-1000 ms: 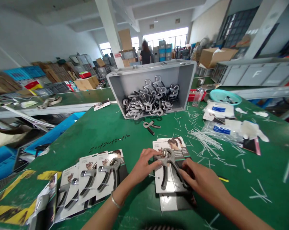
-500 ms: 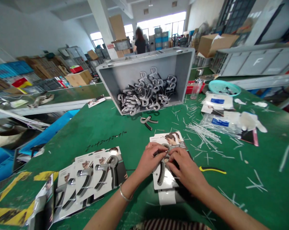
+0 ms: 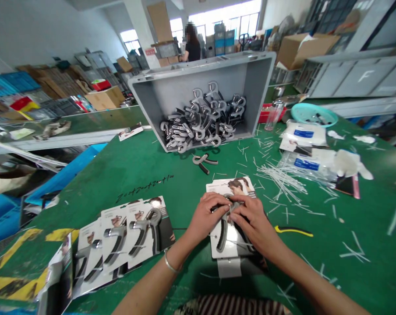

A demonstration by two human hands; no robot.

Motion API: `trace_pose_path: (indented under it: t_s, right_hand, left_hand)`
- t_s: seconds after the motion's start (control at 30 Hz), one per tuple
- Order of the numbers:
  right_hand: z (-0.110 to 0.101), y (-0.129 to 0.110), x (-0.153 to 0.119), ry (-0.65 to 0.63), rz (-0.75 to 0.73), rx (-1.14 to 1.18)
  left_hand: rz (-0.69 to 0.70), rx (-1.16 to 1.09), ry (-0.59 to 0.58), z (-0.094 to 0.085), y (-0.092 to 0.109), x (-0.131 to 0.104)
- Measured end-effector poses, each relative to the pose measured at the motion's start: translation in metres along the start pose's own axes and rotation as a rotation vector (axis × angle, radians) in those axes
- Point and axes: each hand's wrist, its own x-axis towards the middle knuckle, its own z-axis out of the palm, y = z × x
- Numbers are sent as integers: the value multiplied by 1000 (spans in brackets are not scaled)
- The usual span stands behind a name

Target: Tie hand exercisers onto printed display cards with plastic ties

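A hand grip strengthener (image 3: 222, 236) with grey and black handles lies on a printed backing card (image 3: 229, 250), on top of a small stack of cards. My left hand (image 3: 209, 216) is closed at the coiled head of the grip, thumb and fingers pinched around its upper left part. From the other side, my right hand (image 3: 254, 221) pinches at the same spot, its fingertips almost meeting the left ones. Whatever sits between the right fingertips is too small and covered to make out. A thin white tie crosses the lower part of the grip.
Carded hand grips (image 3: 142, 236) overlap at the left. A tilted grey crate (image 3: 198, 72) full of loose grips stands behind, with one loose grip (image 3: 204, 162) before it. White plastic strips (image 3: 280, 179), yellow-handled cutters (image 3: 295, 231) and plastic bags (image 3: 305, 164) lie at the right.
My right hand's fingers have shifted up and over the head of the grip, closer to my left fingertips. The left hand stays nearly in place. The whole view has shifted slightly.
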Motion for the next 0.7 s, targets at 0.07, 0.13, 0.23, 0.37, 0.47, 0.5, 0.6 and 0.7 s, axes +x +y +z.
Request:
trace_pose_path:
  t_s: [0.07, 0.13, 0.23, 0.37, 0.47, 0.5, 0.6, 0.7]
  right_hand:
    - [-1, -1, 0, -48, -6, -14]
    - [-2, -1, -1, -69, -3, -19]
    - [-3, -2, -1, -81, 6, -17]
    - [-3, -2, 1, -74, 5, -25]
    - [-3, -1, 2, -73, 7, -30]
    - [-2, 0, 2, -76, 7, -25]
    - [-2, 0, 3, -83, 16, -1]
    - [-2, -1, 5, -58, 41, 30]
  left_hand:
    - [9, -10, 2, 0, 0, 0]
    - [15, -10, 4, -1, 1, 1]
    - [19, -6, -7, -1, 1, 1]
    - [14, -1, -23, -2, 1, 0]
    - [24, 4, -19, -2, 1, -1]
    - [33, 5, -16, -2, 1, -1]
    - [76, 2, -6, -2, 2, -1]
    - [137, 3, -51, -5, 2, -2]
